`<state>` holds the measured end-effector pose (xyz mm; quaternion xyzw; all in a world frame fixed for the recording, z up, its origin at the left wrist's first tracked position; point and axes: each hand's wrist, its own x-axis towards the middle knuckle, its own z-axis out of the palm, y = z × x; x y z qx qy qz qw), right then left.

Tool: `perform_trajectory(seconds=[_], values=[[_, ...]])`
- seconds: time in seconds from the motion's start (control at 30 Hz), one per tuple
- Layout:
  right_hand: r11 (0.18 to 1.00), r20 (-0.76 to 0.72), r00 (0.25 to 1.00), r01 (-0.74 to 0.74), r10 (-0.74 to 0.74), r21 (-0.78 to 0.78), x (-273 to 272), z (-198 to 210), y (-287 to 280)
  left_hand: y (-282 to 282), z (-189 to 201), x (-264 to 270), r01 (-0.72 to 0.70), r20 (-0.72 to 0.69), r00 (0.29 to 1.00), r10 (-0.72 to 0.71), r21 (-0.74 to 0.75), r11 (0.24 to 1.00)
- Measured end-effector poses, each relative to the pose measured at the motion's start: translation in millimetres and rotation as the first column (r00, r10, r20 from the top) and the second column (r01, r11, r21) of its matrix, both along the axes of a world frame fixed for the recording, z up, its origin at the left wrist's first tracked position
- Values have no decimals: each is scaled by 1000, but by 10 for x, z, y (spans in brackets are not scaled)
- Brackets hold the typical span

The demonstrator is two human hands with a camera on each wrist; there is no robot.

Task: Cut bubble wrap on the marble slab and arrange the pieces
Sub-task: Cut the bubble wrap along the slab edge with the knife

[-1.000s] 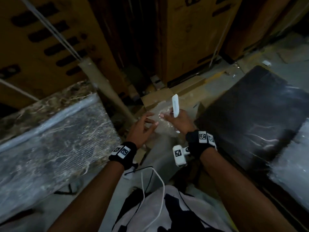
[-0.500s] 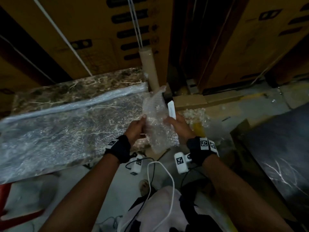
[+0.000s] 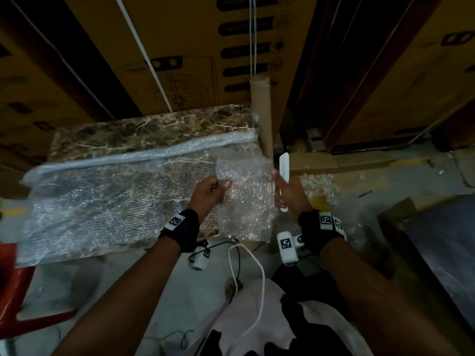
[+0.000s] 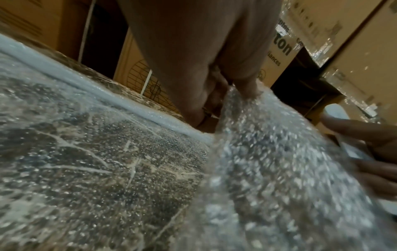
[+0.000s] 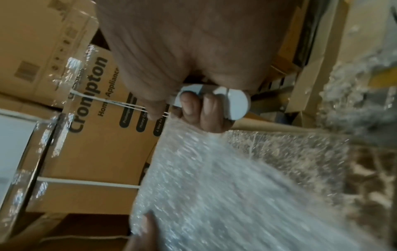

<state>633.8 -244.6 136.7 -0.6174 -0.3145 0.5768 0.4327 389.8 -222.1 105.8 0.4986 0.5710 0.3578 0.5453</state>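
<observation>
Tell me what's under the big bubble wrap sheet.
The marble slab lies under the big sheet; its brown veining shows through. Whatever supports the slab is hidden.

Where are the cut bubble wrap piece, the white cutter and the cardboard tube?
cut bubble wrap piece [image 3: 246,201], head view, middle of the sheet held between both hands.
white cutter [image 3: 284,167], head view, upper body above the right hand.
cardboard tube [image 3: 263,116], head view, mid-shaft.

A sheet of bubble wrap [image 3: 108,199] covers most of the brown veined marble slab [image 3: 144,131] before me, its far edge rolled up, bare stone showing along the back.
</observation>
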Motion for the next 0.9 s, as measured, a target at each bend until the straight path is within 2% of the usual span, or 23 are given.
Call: perform_trajectory(seconds=[0.07, 0.13, 0.23, 0.3, 0.37, 0.4, 0.5, 0.6, 0.67, 0.8, 0.9], values=[[1000, -13, 1000, 4, -4, -3, -27, 58, 109, 11, -23, -30, 41, 13, 999, -41, -51, 998], [998, -15, 999, -36, 36, 44, -34, 110, 220, 26, 13, -2, 27, -29, 999, -28, -39, 999], [986, 13, 990, -139, 138, 87, -37, 122, 386, 78, 78, 58, -85, -294, 946, 140, 189, 978], [980, 21, 983, -181, 180, 79, -41, 125, 498, 131, 166, 105, -9, -411, 895, 175, 375, 927], [975, 43, 979, -203, 200, 85, -48, 127, 624, 196, 297, 187, 122, -507, 845, 168, 490, 863], [970, 58, 974, -224, 219, 96, -53, 128, 682, 237, 373, 223, 144, -539, 819, 195, 523, 840], [948, 89, 954, -297, 288, 118, -43, 168, 842, 362, 568, 297, 142, -585, 766, 267, 559, 817], [939, 57, 944, -328, 324, 107, -28, 191, 949, 496, 631, 304, 260, -621, 774, 124, 490, 832], [938, 36, 943, -333, 331, 98, -5, 182, 1014, 583, 635, 324, 234, -615, 776, 141, 487, 841], [950, -20, 951, -307, 309, 65, 35, 167, 1131, 662, 599, 311, 157, -512, 828, 231, 606, 780], [950, -27, 953, -298, 302, 97, 32, 171, 1161, 656, 609, 308, 90, -483, 828, 286, 617, 782]])
